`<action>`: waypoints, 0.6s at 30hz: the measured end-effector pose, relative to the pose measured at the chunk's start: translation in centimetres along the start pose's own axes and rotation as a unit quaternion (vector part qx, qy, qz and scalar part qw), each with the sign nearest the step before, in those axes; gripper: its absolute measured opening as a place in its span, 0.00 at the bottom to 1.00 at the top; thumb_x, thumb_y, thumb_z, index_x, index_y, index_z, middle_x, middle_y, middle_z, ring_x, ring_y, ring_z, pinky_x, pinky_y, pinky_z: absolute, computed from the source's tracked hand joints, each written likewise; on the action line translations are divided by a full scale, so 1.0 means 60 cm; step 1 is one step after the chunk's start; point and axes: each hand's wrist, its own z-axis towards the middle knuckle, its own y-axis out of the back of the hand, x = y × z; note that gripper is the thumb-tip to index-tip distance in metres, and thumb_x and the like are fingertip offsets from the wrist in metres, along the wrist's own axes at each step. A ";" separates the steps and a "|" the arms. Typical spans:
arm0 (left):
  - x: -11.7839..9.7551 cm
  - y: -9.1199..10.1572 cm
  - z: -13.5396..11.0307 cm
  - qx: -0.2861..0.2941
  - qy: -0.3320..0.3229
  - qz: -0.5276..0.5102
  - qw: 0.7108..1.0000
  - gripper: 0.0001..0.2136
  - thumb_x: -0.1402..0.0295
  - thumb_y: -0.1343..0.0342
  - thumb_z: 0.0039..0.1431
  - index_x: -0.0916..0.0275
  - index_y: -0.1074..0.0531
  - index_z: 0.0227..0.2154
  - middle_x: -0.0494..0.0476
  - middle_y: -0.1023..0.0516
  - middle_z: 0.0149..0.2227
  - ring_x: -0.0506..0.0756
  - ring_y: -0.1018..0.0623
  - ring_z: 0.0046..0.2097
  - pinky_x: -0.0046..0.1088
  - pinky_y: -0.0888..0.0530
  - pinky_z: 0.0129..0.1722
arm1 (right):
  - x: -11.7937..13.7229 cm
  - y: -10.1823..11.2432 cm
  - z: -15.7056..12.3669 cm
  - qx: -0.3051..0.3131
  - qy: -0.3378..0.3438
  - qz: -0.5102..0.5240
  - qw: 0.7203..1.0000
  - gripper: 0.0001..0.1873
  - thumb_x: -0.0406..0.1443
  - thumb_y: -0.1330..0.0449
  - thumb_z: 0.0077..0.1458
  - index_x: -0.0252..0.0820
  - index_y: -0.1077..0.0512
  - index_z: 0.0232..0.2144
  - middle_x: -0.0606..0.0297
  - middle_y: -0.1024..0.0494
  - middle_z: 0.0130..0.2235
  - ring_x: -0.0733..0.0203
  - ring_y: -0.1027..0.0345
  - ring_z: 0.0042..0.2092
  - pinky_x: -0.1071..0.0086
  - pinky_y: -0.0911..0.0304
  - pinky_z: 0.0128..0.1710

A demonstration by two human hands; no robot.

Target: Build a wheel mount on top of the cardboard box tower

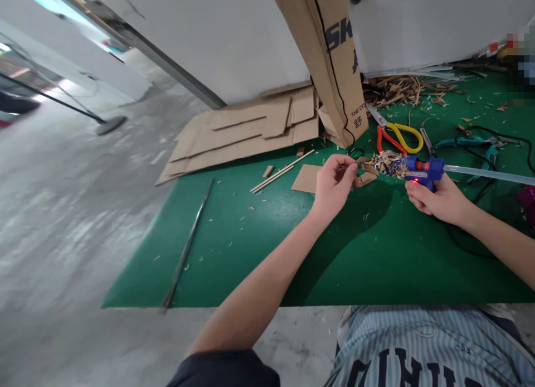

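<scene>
Over on the green mat point(234, 264), the left hand point(333, 187) has its fingers pinched together on a shaving-covered cardboard scrap point(368, 172), right up against a blue glue gun point(422, 172) clamped in the right hand point(438, 200). Red-and-yellow scissors point(397, 139) lie just behind, near a flattened cardboard sheet point(246, 136).

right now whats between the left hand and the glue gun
Head view: a cardboard scrap and wood shavings lie between the left hand and glue gun.

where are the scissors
In the head view, the scissors lie on the green mat, right of the upright cardboard, just beyond the glue gun in the right hand.
</scene>
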 end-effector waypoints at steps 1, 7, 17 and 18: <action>0.000 0.000 0.000 -0.001 0.000 -0.001 1.000 0.05 0.68 0.43 0.62 0.60 0.33 0.34 0.47 0.30 0.23 0.47 0.26 0.23 0.22 0.31 0.21 | 0.000 0.000 0.000 0.000 -0.001 -0.001 1.000 0.24 0.54 0.38 0.57 0.44 0.37 0.23 0.73 0.37 0.18 0.72 0.47 0.17 0.73 0.51 0.15; 0.001 0.001 0.002 -0.003 -0.010 -0.012 1.000 0.05 0.69 0.42 0.62 0.60 0.33 0.33 0.46 0.31 0.24 0.47 0.26 0.23 0.20 0.32 0.20 | 0.004 0.000 -0.001 -0.002 0.001 -0.018 1.000 0.24 0.52 0.38 0.57 0.44 0.38 0.22 0.73 0.37 0.18 0.72 0.46 0.17 0.73 0.51 0.15; -0.002 0.003 0.004 -0.013 -0.017 -0.021 1.000 0.03 0.71 0.43 0.61 0.60 0.32 0.32 0.46 0.30 0.23 0.46 0.27 0.22 0.19 0.32 0.20 | -0.004 0.001 0.000 -0.010 -0.007 -0.029 1.000 0.23 0.51 0.38 0.58 0.44 0.39 0.22 0.74 0.37 0.18 0.72 0.45 0.17 0.72 0.49 0.17; -0.003 0.003 0.004 -0.014 -0.017 -0.021 1.000 0.04 0.70 0.43 0.61 0.61 0.32 0.32 0.46 0.30 0.23 0.46 0.27 0.22 0.19 0.32 0.20 | -0.003 0.001 0.000 -0.009 -0.007 -0.030 0.999 0.23 0.50 0.38 0.58 0.44 0.39 0.22 0.73 0.37 0.18 0.72 0.45 0.17 0.72 0.49 0.17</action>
